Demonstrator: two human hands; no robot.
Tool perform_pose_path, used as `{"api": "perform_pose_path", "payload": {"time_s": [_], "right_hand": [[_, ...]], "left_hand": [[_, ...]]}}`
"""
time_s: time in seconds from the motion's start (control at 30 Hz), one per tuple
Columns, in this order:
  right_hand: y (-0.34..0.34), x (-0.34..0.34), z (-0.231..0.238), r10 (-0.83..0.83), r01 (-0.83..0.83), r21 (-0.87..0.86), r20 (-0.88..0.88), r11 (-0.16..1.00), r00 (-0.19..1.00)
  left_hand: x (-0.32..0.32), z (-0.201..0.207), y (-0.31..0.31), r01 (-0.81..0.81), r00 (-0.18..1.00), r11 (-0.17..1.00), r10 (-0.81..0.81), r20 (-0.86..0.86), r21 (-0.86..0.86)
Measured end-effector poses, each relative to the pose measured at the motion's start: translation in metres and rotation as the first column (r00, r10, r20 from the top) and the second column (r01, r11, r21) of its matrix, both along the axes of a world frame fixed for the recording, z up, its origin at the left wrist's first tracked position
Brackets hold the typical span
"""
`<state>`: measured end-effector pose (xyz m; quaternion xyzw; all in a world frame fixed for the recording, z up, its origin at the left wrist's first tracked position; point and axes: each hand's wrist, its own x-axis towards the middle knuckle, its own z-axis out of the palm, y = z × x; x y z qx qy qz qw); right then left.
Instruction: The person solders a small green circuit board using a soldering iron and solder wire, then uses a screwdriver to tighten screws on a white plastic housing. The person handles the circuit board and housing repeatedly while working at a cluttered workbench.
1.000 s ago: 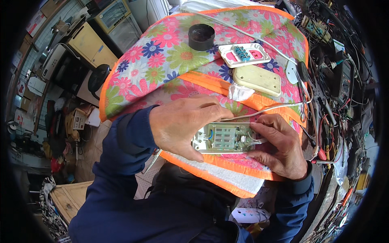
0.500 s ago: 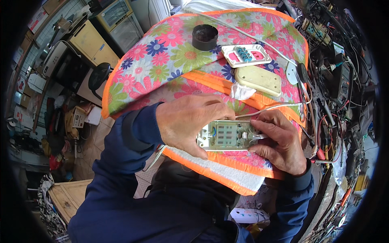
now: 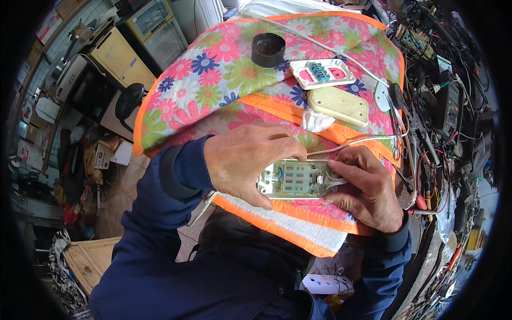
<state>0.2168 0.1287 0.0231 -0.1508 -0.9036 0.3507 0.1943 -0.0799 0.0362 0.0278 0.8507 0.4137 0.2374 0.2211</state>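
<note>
Casing (image 3: 270, 183) remains held between left hand (image 3: 242, 162) and right hand (image 3: 370, 186).

From here I count two hands: one left hand (image 3: 241, 164) and one right hand (image 3: 370, 186). One opened casing (image 3: 296, 178), one flowered cloth (image 3: 248, 74), one round black dish (image 3: 268, 50), one white-and-pink shell (image 3: 337, 73), one cream shell (image 3: 338, 106), one crumpled white wad (image 3: 317, 121). The heaped cables (image 3: 442, 32) are too tangled to count.

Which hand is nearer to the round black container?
Left. The left hand is on the near side of the round black container, almost in line but apart; the right hand is farther away, on the near side and well to the right.
</note>
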Motion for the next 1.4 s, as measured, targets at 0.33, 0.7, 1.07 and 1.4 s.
{"api": "perform_pose_path", "payload": {"time_s": [0.33,0.7,1.07,1.4], "right_hand": [[0.002,0.0,-0.003,-0.017,0.017,0.013,-0.006,1.0,1.0],[0.001,0.001,-0.004,-0.028,0.028,0.003,0.008,1.0,1.0],[0.003,-0.004,-0.007,0.022,-0.022,-0.004,-0.065,1.0,0.998],[0.004,0.002,-0.006,-0.031,0.023,-0.098,-0.082,0.995,0.996]], "left_hand": [[0.0,-0.004,-0.001,-0.004,1.0,0.999,0.003,0.007,0.05],[-0.002,-0.004,-0.001,-0.008,1.0,0.999,0.007,0.005,0.041],[0.001,0.003,0.001,0.072,0.997,0.997,-0.072,-0.012,0.039],[0.011,-0.003,0.007,0.148,0.988,0.976,-0.14,-0.059,0.158]]}}
